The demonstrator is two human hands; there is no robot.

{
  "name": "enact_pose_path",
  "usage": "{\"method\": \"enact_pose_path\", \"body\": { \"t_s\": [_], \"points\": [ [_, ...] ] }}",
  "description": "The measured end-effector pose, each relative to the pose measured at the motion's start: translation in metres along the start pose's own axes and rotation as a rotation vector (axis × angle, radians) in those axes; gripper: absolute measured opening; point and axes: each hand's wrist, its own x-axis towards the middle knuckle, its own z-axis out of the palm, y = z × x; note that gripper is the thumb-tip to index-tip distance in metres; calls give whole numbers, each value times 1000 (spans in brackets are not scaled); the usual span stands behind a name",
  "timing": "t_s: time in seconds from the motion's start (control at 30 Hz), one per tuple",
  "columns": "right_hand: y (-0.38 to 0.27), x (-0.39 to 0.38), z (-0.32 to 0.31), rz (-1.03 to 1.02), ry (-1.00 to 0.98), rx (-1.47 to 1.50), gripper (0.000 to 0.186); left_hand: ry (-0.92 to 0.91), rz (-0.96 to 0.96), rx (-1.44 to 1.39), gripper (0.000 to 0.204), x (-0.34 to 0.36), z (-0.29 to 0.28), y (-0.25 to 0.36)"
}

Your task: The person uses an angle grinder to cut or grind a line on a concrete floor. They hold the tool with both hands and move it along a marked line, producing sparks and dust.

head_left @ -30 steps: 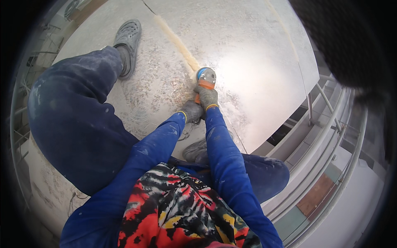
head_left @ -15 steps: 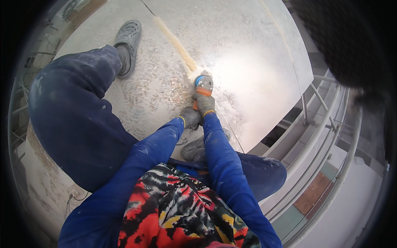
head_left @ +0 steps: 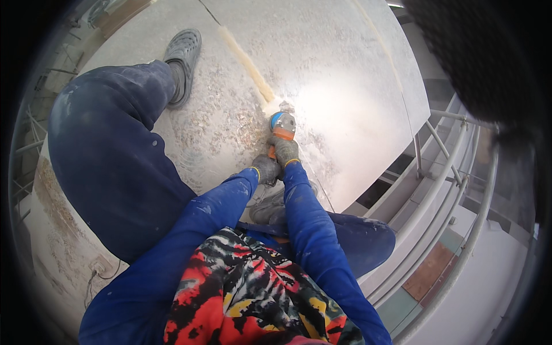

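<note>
- We find a hand-held power grinder (head_left: 282, 127), orange body with a blue head, set on the pale stone slab (head_left: 345, 75) near the middle of the scene, at the near end of a yellowish cut line (head_left: 246, 63).
- The line runs from the tool toward the far edge of the slab; we judge that stretch worked. The slab between the tool and the near edge shows no such line, so that part appears left to do.
- Dust haze hangs just right of the tool head; the disc itself we cannot make out.
- Our right hand (head_left: 286, 152), gloved, is closed around the tool body, fingers fully wrapped.
- Our left hand (head_left: 265, 169), gloved, sits just behind it, fingers curled closed at the tool's rear; the exact contact is hidden.
- A grey shoe (head_left: 184, 60) stands on the slab to the far left; a metal railing (head_left: 454, 190) runs along the right.
</note>
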Motion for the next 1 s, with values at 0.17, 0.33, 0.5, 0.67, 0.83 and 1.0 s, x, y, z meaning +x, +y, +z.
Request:
{"method": "enact_pose_path", "body": {
  "t_s": [0.17,0.33,0.5,0.67,0.83,1.0],
  "points": [
    [0,2,1,-49,-10,6,53,30,7,-49,37,6,5,-4],
    [-3,7,17,-145,-75,-82,56,74,-187,-290,40,-4,3,-12],
    [0,14,30,-67,43,-106,63,41,-100,-18,40,-13,-14,-12],
    [1,15,19,-57,-3,-47,64,-23,-113,-202,40,-8,-11,-11],
    [-4,5,13,13,16,9,59,-164,-160,-294,37,4,-6,-12],
    [-4,0,11,-63,-30,-30,57,51,-17,-48,36,4,3,-10]
  ]
}}
